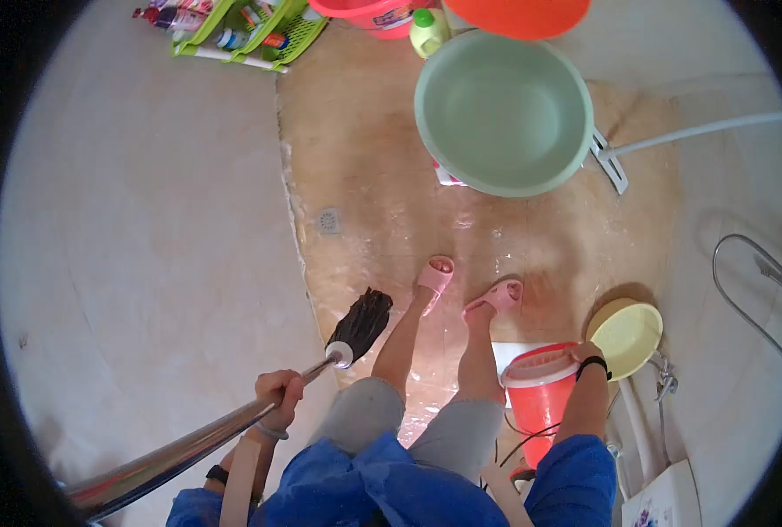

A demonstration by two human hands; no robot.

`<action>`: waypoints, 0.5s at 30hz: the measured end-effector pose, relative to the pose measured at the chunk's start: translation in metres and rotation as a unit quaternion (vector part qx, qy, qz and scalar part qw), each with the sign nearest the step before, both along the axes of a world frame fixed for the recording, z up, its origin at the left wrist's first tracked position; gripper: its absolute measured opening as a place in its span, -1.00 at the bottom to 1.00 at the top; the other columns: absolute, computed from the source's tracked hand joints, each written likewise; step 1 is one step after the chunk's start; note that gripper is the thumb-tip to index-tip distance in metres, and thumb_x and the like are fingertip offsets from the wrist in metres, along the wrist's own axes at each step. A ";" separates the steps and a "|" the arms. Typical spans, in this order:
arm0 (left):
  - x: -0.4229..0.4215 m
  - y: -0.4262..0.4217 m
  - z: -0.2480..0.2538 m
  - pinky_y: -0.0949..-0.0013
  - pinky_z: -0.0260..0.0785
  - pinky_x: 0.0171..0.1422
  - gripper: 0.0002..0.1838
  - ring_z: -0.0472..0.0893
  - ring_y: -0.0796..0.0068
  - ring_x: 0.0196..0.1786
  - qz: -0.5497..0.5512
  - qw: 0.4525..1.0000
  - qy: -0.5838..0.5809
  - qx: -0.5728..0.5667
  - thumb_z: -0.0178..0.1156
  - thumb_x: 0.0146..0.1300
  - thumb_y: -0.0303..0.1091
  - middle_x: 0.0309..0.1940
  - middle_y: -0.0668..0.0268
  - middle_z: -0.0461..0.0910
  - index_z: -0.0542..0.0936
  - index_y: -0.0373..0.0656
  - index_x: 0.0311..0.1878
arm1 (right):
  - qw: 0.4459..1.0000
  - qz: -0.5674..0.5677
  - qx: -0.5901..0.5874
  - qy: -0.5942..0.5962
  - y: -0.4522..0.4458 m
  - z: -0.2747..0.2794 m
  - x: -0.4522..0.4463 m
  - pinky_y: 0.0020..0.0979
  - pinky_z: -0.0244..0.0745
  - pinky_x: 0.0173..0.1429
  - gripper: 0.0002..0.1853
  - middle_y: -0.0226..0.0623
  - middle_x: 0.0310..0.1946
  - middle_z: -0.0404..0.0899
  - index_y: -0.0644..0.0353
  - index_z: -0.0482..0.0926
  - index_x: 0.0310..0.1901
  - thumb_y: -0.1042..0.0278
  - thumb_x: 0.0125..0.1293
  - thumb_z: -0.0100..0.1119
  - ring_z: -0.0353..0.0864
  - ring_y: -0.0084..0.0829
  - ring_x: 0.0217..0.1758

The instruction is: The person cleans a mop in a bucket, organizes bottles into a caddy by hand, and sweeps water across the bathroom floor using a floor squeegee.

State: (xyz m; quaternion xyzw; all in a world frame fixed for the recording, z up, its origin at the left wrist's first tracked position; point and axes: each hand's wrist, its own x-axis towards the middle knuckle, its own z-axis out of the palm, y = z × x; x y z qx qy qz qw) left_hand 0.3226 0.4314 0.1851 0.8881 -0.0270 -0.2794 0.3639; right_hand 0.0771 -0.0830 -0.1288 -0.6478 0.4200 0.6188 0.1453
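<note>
My left hand (278, 394) is wrapped round the metal handle of a mop (224, 428). Its dark strands (362, 323) hang by the left wall, next to my left leg. On the right, my right hand (587, 352) is closed at the rim of a red bucket (536, 408). This bucket has a white band near the top and seems tilted beside my right leg. What lies inside it is hard to make out. A pale yellow basin (626, 338) sits just beyond my right hand.
Ahead stands a large green tub (505, 114), with a squeegee-like tool (610, 162) beside it. A yellow-green bottle (428, 33), a pink basin (364, 12) and a green rack (250, 35) are at the back. The wet-looking floor has a drain (327, 220). A shower hose (733, 290) hangs right.
</note>
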 end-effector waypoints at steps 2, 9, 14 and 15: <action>0.001 -0.013 0.006 0.48 0.23 -0.59 -0.73 0.40 0.55 -0.67 -0.019 1.000 0.006 0.019 0.02 0.19 -0.44 -0.74 0.30 0.42 0.35 -0.19 -0.64 | 0.998 -0.001 0.028 -0.058 -0.009 0.000 -0.010 -0.29 0.53 -0.25 -0.52 -0.11 -0.39 0.63 0.24 0.64 -0.29 -0.05 -0.07 0.24 0.64 -0.25 -0.36; 0.007 -0.088 0.045 0.41 0.09 -0.61 -0.77 0.28 0.52 -0.70 -0.073 0.997 0.020 0.020 0.09 0.14 -0.42 -0.77 0.29 0.33 0.43 -0.23 -0.62 | 0.939 -0.247 0.010 -0.241 -0.033 0.112 0.048 -0.27 0.39 -0.69 -0.15 -0.01 -0.52 0.56 -0.01 -0.05 0.38 0.08 0.07 0.11 0.46 -0.27 -0.76; 0.010 -0.133 0.057 0.44 0.08 -0.61 -0.77 0.27 0.54 -0.70 -0.113 0.993 0.012 0.007 0.04 0.13 -0.46 -0.77 0.31 0.32 0.38 -0.23 -0.64 | 0.836 -0.235 -0.060 -0.492 -0.018 0.050 0.013 -0.34 0.52 -0.40 -0.10 -0.01 -0.23 0.57 -0.08 -0.18 0.40 0.36 0.07 0.12 0.60 -0.24 -0.41; 0.011 -0.144 0.061 0.45 0.09 -0.61 -0.76 0.28 0.55 -0.70 -0.121 0.992 0.018 0.024 0.03 0.14 -0.46 -0.77 0.31 0.32 0.37 -0.22 -0.65 | 0.790 -0.229 -0.080 -0.563 -0.017 0.033 0.002 -0.36 0.51 -0.28 -0.08 -0.02 -0.13 0.53 -0.09 -0.22 0.40 0.45 0.06 0.10 0.60 -0.22 -0.28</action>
